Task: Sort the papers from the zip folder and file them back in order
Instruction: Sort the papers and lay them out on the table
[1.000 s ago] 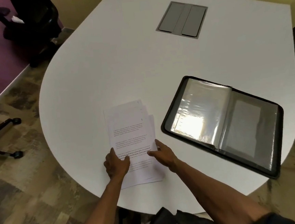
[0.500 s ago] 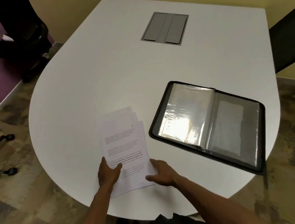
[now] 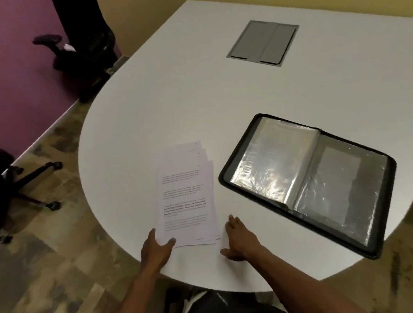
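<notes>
Where the white table (image 3: 220, 100) curves toward you, the printed papers (image 3: 185, 198) lie flat in a slightly fanned stack, upper corners stepped. Your left hand (image 3: 156, 250) rests its thumb on the stack's near left corner, fingers loosely spread, gripping nothing. Your right hand (image 3: 239, 241) lies open on the tabletop just beside the stack's right edge. The black zip folder (image 3: 310, 182) lies open to the right, its glossy plastic sleeves crinkled.

I note bare table (image 3: 171, 104) from ten to one o'clock; papers (image 3: 185, 195) block twelve, open zip folder (image 3: 310, 184) blocks two.
</notes>
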Demonstrator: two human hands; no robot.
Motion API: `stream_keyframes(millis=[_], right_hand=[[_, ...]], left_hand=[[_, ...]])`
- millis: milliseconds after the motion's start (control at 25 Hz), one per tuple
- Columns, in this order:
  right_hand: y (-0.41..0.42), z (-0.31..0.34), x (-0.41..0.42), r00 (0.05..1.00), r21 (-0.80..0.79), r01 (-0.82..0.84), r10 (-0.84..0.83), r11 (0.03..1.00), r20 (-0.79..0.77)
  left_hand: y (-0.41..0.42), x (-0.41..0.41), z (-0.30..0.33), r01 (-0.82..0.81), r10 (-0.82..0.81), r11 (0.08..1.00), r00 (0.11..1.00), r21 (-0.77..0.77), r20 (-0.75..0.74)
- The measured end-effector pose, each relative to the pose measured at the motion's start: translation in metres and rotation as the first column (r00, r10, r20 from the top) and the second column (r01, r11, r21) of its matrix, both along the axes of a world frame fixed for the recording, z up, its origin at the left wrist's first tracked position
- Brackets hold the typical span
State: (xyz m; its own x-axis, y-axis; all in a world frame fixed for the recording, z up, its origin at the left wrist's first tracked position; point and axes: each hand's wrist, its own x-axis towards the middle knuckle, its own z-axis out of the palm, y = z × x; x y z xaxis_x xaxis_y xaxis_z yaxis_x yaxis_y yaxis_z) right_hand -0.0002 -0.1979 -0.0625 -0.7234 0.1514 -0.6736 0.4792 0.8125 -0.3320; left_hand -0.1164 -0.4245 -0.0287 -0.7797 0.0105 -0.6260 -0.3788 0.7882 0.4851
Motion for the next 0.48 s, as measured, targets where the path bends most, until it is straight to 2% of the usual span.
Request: stream_keyframes(millis=[120,280,480], right_hand=[[-0.012,0.005,-0.007,1.000,0.026,0.003,-0.004,1.000,0.018],[-0.022,0.007,-0.020,0.998,0.071,0.026,-0.022,0.997,-0.051],[-0.039,-0.001,-0.028,0.997,0.112,-0.045,0.052,0.993,-0.061]], left_hand=[[-0.009,0.010,0.008,0.001,-0.001,1.000,1.000,0.013,-0.017],[-0.011,0.013,0.017,0.027,-0.025,0.999,0.998,0.021,-0.060],[-0.014,-0.006,0.020,0.088,-0.086,0.996,0.994,0.021,-0.074]])
